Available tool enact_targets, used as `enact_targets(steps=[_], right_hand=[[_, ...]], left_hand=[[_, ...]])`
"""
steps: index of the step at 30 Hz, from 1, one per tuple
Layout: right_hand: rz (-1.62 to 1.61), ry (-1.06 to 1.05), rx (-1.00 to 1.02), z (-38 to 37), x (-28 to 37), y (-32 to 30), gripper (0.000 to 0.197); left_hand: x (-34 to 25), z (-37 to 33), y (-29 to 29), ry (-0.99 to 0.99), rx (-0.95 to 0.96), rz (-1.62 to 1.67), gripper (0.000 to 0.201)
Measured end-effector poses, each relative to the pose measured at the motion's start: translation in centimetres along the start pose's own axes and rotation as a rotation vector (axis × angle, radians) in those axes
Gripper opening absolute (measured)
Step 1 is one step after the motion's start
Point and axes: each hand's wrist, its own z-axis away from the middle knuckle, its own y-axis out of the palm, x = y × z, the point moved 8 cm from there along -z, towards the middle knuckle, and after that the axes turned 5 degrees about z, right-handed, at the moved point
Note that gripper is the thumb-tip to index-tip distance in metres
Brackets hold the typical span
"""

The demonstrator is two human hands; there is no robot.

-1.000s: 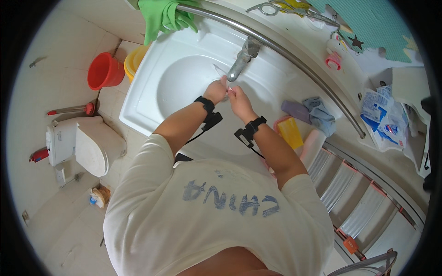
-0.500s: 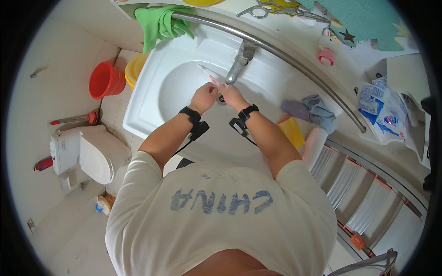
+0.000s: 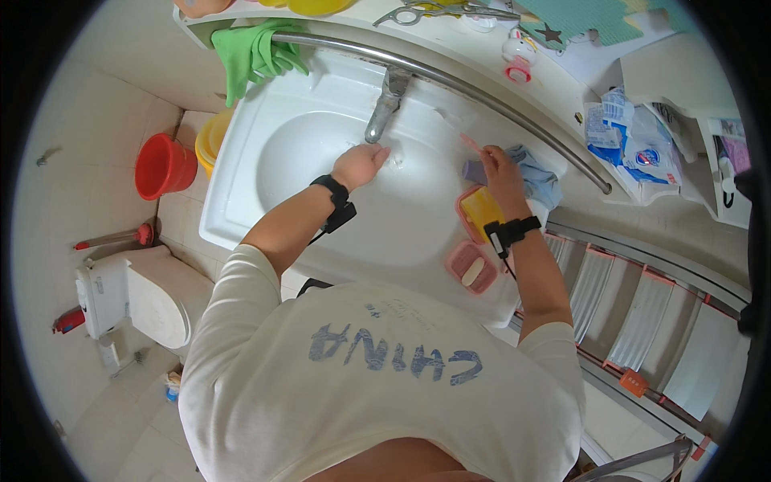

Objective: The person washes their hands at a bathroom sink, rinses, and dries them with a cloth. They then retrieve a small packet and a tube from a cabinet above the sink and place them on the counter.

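My right hand (image 3: pixel 502 173) is closed around a pink and white toothbrush (image 3: pixel 468 141), over the right side of the white sink (image 3: pixel 353 233). The brush's pink part points up and left, and its pale end blends into the sink. Just below the metal faucet (image 3: pixel 384 112), my left hand (image 3: pixel 359 166) is curled shut, with nothing showing from it. By my right hand lie a blue-grey cloth (image 3: pixel 540 181) and a purple item (image 3: pixel 474 170), partly covered. A yellow sponge (image 3: pixel 482 210) rests in a pink tray, beside a pink soap dish (image 3: pixel 459 261) holding pale soap (image 3: pixel 472 273).
A metal rail (image 3: pixel 458 78) curves along the sink's back, with green rubber gloves (image 3: pixel 253 56) draped on it. Scissors (image 3: pixel 409 14) and a small figurine (image 3: pixel 518 60) sit on the shelf behind. A red bucket (image 3: pixel 165 167) and toilet (image 3: pixel 157 297) stand left; a folded ladder (image 3: pixel 634 321) leans right.
My right hand has carried the toothbrush from under the faucet to the right, over the sponge and cloth. My left hand stays near the faucet, now apart from the brush.
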Motion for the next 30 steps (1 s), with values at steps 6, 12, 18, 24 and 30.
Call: enact_targets(steps=[6,12,18,24,30], right_hand=[[0.026,0.040,0.161,-0.4,-0.5,3.3,0.030],[-0.059,0.028,0.246,0.4,0.2,9.4,0.028],[-0.201,-0.027,0.454,0.6,3.2,15.0,0.031],[-0.378,-0.016,0.495,-1.2,8.0,20.2,0.036],[-0.212,-0.168,0.483,-2.3,9.3,20.5,0.032]], left_hand=[[-4.6,4.8,-6.4,0.177,-0.322,-0.342,0.021],[-12.8,5.5,-9.6,0.618,-0.435,-0.327,0.020],[-14.1,4.9,-8.9,0.523,-0.298,-0.471,0.018],[-12.2,7.0,-8.5,0.488,-0.198,-0.620,0.038],[-5.1,12.8,-10.0,0.118,-0.315,-0.518,0.051]])
